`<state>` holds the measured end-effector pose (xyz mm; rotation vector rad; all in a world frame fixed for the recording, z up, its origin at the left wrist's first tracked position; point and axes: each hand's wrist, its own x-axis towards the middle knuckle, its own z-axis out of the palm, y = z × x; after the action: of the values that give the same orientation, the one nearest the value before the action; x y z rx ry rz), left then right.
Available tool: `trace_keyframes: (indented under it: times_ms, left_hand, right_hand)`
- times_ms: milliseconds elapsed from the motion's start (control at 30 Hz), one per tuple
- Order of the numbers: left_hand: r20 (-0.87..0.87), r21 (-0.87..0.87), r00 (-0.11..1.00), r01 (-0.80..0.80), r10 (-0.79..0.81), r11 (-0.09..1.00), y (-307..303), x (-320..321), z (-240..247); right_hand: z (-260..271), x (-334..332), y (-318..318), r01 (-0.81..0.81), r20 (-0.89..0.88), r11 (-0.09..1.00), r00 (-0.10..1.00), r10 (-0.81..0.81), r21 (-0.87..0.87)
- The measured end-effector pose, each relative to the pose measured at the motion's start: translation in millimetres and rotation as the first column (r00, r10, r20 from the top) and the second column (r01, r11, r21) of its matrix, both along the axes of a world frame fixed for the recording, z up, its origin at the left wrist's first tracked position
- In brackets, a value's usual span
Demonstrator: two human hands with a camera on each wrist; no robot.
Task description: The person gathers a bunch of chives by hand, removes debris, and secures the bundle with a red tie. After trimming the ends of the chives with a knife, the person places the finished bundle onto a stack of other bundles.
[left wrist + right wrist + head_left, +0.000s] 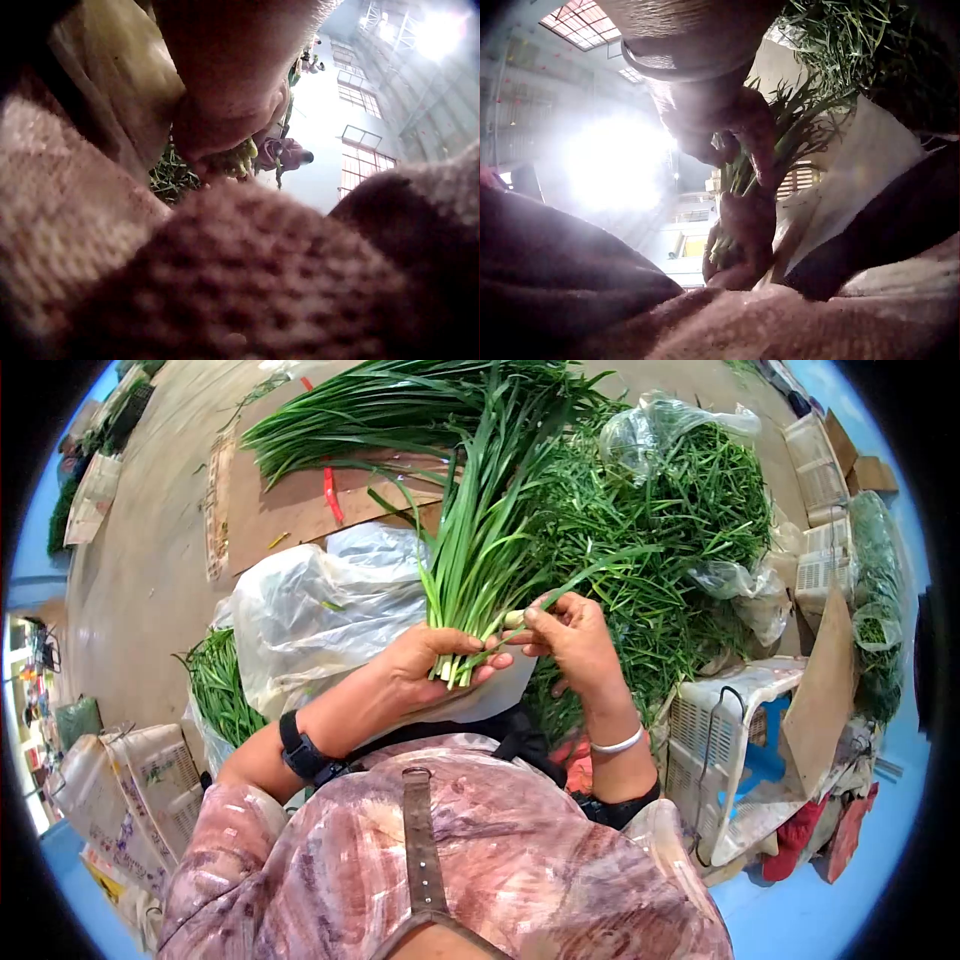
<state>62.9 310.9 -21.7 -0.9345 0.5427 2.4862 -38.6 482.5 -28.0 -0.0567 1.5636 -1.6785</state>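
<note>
Chive bunch (478, 550) stands up out of the left grip (430, 665) in the head view. The fingers wrap round the pale stem ends just above the person's lap, and the long leaves fan up and away. The right grip (570, 635) meets the base of the bunch from the right, with thumb and forefinger pinching a pale stalk there. A silver bracelet (618, 743) rings the right wrist. Under both grips lies a white plastic bag (310, 610). To the right beyond it is a heap of loose greens (680, 530), and farther off a second sheaf of chives (370, 410) lies on a cardboard sheet (290, 510) on the floor. A white crate (720, 720) sits near the right elbow.

The left wrist view is mostly blurred patterned fabric (247, 277). The underside of the left grip fills the top, with yellow-green stem ends peeking out just below it. The fingers themselves are hidden here.

In the right wrist view the bracelet sits at the top, with the right grip below it against the bunch. The leaves spread up and to the right. Lower down, more fingers (742, 225) close round the stems, and this view does not show which grip they belong to.
</note>
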Motion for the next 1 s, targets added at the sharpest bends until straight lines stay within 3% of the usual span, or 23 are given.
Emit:
trace_keyframes:
  times_ms: [100, 167, 333, 400, 433, 500, 533, 567, 667, 800, 933, 1000]
  left_hand:
    - [0.006, 0.045, 1.000, -0.015, 0.014, 0.999, -3, 1, 2]
    - [0.028, 0.089, 1.000, -0.016, 0.013, 0.996, -6, 2, -6]
    - [-0.023, 0.217, 0.999, -0.032, 0.038, 0.976, -11, 5, -7]
    - [-0.052, 0.268, 0.999, -0.003, 0.018, 0.963, -11, 3, -4]
    - [-0.078, 0.293, 0.997, 0.026, -0.003, 0.956, -11, 2, -2]
    - [-0.109, 0.317, 0.994, 0.056, -0.022, 0.947, -11, 1, -1]
    - [-0.124, 0.359, 0.992, 0.047, -0.002, 0.932, -11, 3, -3]
    - [-0.139, 0.401, 0.990, 0.040, 0.018, 0.915, -11, 5, -5]
    - [-0.096, 0.492, 0.990, -0.042, 0.102, 0.870, -9, 6, -14]
    - [-0.161, 0.464, 0.977, -0.048, 0.138, 0.884, 1, -1, -13]
    - [-0.099, 0.417, 0.992, -0.032, 0.080, 0.908, 12, -6, -18]
    - [0.006, 0.183, 0.999, -0.043, 0.042, 0.982, 18, -5, -15]
  right_hand:
    - [-10, 0, -1, 0.016, 0.094, 0.999, 0.996, -0.012, -0.037]
    - [-19, 1, -1, 0.118, 0.314, 0.958, 0.949, -0.031, -0.261]
    - [-30, 9, -4, 0.224, 0.416, 0.860, 0.909, -0.015, -0.458]
    - [-43, 9, -6, 0.156, 0.082, 0.939, 0.987, -0.138, -0.306]
    - [-40, 8, -12, 0.217, -0.010, 0.949, 0.974, -0.225, -0.230]
    - [-29, 4, -12, 0.237, -0.088, 0.959, 0.963, -0.253, -0.157]
    - [-27, 2, -12, 0.262, -0.166, 0.962, 0.948, -0.272, -0.084]
    - [-41, -13, -6, 0.310, -0.445, 0.950, 0.855, -0.266, 0.027]
    - [-58, -35, 29, 0.366, -0.593, 0.914, 0.780, -0.198, 0.177]
    - [-44, -39, 73, 0.550, -0.271, 0.832, 0.814, -0.514, 0.074]
    - [10, 2, 38, 0.312, -0.129, 0.950, 0.942, -0.310, -0.008]
    - [16, 17, 17, 0.190, -0.034, 0.979, 0.981, -0.192, -0.071]
